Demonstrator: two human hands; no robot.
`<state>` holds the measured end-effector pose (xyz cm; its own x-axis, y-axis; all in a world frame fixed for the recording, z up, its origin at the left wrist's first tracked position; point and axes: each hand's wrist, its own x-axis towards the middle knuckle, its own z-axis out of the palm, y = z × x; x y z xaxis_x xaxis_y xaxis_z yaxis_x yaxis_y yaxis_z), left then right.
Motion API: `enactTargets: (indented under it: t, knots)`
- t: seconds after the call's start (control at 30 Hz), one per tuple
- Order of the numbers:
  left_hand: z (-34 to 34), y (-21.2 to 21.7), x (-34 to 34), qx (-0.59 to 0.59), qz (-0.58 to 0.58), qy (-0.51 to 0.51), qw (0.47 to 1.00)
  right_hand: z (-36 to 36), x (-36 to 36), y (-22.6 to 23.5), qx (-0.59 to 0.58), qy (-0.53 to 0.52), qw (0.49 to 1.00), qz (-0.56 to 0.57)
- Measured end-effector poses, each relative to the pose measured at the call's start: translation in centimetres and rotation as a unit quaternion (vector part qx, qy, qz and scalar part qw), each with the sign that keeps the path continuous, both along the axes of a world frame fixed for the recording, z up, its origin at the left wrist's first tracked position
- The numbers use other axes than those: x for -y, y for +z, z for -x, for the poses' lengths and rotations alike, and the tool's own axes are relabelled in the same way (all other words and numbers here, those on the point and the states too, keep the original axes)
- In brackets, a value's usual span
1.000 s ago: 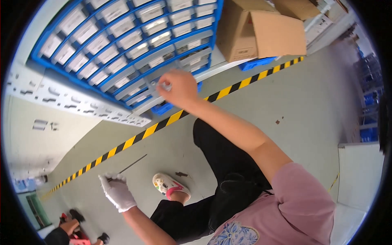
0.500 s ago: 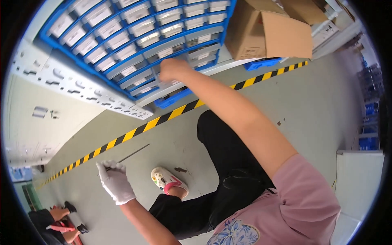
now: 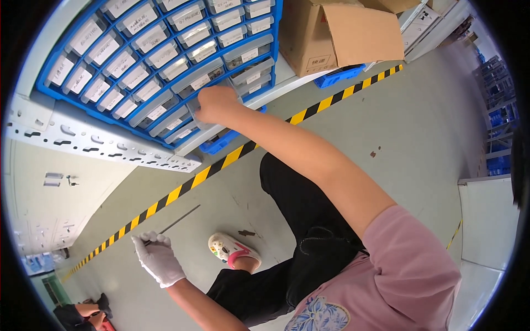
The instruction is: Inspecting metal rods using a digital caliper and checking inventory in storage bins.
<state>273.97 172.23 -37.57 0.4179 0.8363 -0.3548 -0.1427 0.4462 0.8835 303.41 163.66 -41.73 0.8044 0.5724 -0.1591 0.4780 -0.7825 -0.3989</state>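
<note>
My left hand [image 3: 160,260], in a white glove, is closed around a thin dark rod [image 3: 181,219] that points up and right, held out over the floor. My bare right hand [image 3: 218,105] reaches to a blue cabinet [image 3: 124,107] of small clear drawers with white labels. Its fingers are curled on a clear drawer [image 3: 197,117] in the lower rows, which looks partly pulled out. The hand hides most of that drawer, and what lies inside cannot be made out. Neighbouring wide drawers [image 3: 200,77] hold small dark items.
The cabinet stands on a white shelf with a slotted metal post [image 3: 99,140]. An opened cardboard box [image 3: 314,49] sits right of it, blue bins [image 3: 221,142] below. Yellow-black tape [image 3: 182,187] crosses the grey floor. Another person's legs [image 3: 83,314] show at lower left.
The view has shifted slightly, so the cabinet and box appear further left. My right hand stays at the drawer, and my left hand still grips the rod.
</note>
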Motion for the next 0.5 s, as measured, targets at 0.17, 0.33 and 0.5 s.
enactTargets:
  t: [0.17,0.33,0.5]
  knots:
    - [0.4,0.3,-0.3,0.005,-0.014,-0.012,1.0,0.9,5.1,-1.9,0.16,-0.165,0.842,-0.488]
    - [-0.1,0.3,0.3,0.002,-0.011,0.0,1.0,-3.2,7.2,-3.0,-0.303,-0.461,0.57,-0.609]
    - [-0.4,0.0,0.5,0.002,0.009,-0.001,1.0,-4.0,7.4,-4.8,-0.358,-0.357,0.57,-0.648]
